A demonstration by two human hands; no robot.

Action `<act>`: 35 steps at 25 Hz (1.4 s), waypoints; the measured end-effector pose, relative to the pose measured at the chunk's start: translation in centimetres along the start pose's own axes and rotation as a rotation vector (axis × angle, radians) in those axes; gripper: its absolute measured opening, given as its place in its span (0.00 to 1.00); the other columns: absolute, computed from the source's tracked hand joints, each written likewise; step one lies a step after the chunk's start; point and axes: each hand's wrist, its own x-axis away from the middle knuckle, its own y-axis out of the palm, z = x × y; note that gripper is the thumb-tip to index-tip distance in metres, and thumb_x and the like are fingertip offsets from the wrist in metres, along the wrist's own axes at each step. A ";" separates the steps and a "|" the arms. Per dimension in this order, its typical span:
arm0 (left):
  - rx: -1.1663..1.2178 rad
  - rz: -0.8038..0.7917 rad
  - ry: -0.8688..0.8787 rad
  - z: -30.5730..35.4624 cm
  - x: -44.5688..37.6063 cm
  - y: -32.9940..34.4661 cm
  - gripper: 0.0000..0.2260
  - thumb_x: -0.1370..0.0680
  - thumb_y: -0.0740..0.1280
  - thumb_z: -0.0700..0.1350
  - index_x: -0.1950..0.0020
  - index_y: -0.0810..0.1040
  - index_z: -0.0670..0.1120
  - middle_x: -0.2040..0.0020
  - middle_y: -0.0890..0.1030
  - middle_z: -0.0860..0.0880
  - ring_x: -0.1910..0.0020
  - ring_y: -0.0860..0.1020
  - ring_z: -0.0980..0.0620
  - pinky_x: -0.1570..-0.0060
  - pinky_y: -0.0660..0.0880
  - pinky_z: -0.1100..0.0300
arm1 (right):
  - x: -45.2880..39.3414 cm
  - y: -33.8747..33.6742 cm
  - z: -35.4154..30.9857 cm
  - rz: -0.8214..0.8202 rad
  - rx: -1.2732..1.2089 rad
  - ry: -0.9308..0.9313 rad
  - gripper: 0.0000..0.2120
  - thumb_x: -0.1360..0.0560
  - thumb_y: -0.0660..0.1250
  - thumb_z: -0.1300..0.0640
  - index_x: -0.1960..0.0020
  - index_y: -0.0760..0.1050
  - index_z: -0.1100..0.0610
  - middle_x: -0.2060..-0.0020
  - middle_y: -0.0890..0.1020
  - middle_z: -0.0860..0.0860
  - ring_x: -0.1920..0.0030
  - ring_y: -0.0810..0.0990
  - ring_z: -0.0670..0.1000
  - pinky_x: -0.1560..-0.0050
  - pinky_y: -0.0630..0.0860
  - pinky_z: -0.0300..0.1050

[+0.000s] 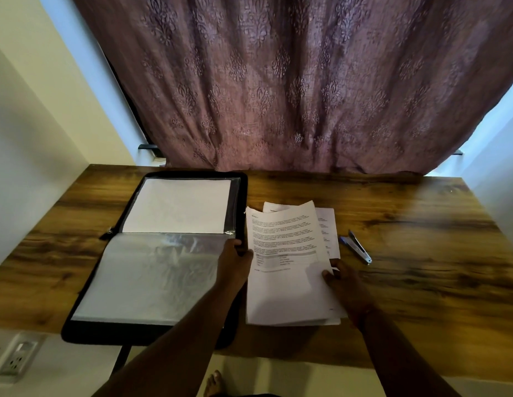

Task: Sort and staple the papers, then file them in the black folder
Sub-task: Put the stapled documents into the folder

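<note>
- Bare toes (pixel 213 382) show at the bottom edge, on the pale floor below the table's near edge; from my remote seat I see both forearms reaching up over it
- Left hand (pixel 235 260) rests at the right rim of the black folder (pixel 241 196), its fingers curled onto the edge of the clear sleeve (pixel 152 276) and the thumb close to the left edge of the papers (pixel 287 267)
- Right hand (pixel 342 280) pinches the right edge of the top printed sheet, thumb on top, lifting it off the loose stack beneath
- The folder lies open on the left half of the wooden table (pixel 421 253), a white sheet (pixel 178 204) in its far pocket, its near corner overhanging the table edge
- The papers sit just beside the folder's right rim, fanned unevenly
- A blue-and-silver stapler (pixel 357 246) lies just right of the papers, apart from both hands
- A mauve patterned curtain (pixel 278 81) hangs behind the table; a wall socket (pixel 16 356) shows at lower left
</note>
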 end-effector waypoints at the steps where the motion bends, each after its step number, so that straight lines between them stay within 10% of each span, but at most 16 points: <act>1: 0.054 -0.026 -0.037 -0.2 -0.2 0.0 0.15 0.24 0.69 0.44 0.39 0.74 0.46 0.47 0.81 0.50 0.50 0.80 0.50 0.52 0.77 0.54 | 0.0 0.0 -0.1 -0.006 0.009 -0.006 0.13 0.20 0.63 0.56 0.35 0.72 0.53 0.35 0.75 0.53 0.42 0.78 0.54 0.44 0.79 0.54; 6: 0.168 -0.367 -0.113 -1.3 0.1 0.0 0.14 0.20 0.64 0.41 0.35 0.78 0.48 0.39 0.82 0.48 0.42 0.80 0.48 0.37 0.75 0.44 | 0.0 0.0 -0.3 -0.032 0.029 -0.029 0.13 0.20 0.64 0.56 0.36 0.71 0.52 0.35 0.76 0.53 0.42 0.78 0.54 0.43 0.79 0.56; 15: 0.479 -0.151 -0.038 -1.6 0.5 -2.3 0.13 0.21 0.64 0.34 0.42 0.80 0.48 0.47 0.84 0.52 0.50 0.81 0.55 0.52 0.75 0.58 | 0.8 0.9 -1.6 -0.008 -0.060 -0.022 0.08 0.22 0.65 0.50 0.44 0.76 0.51 0.41 0.77 0.51 0.44 0.77 0.53 0.43 0.79 0.59; 19: 0.669 -0.076 -0.132 -2.4 0.0 -3.5 0.12 0.21 0.65 0.36 0.39 0.79 0.43 0.44 0.84 0.45 0.44 0.81 0.40 0.42 0.76 0.41 | 1.8 2.5 -3.4 -0.095 -0.764 0.140 0.16 0.25 0.68 0.55 0.38 0.75 0.55 0.39 0.77 0.57 0.39 0.76 0.61 0.42 0.76 0.66; 22: 0.836 -0.084 -0.155 -2.2 0.5 -3.8 0.14 0.20 0.63 0.35 0.36 0.77 0.44 0.42 0.83 0.44 0.44 0.82 0.42 0.48 0.79 0.45 | 3.1 5.0 -5.1 -0.212 -1.054 0.129 0.18 0.24 0.66 0.58 0.34 0.73 0.53 0.41 0.80 0.59 0.39 0.78 0.63 0.41 0.76 0.65; 30: 0.904 -0.235 -0.216 -2.2 0.4 -6.1 0.13 0.19 0.63 0.38 0.35 0.76 0.48 0.41 0.83 0.45 0.43 0.82 0.43 0.47 0.79 0.43 | 3.1 11.5 -6.5 -0.016 -0.624 0.017 0.16 0.21 0.65 0.59 0.35 0.71 0.48 0.41 0.78 0.55 0.41 0.77 0.59 0.48 0.80 0.63; 35: 0.912 -0.063 -0.183 -3.2 -3.1 -10.4 0.12 0.19 0.61 0.35 0.39 0.78 0.45 0.45 0.84 0.45 0.47 0.83 0.44 0.50 0.80 0.46 | 3.3 12.7 -6.9 -0.037 -0.551 -0.064 0.19 0.23 0.68 0.54 0.33 0.70 0.49 0.42 0.80 0.55 0.43 0.80 0.59 0.50 0.80 0.65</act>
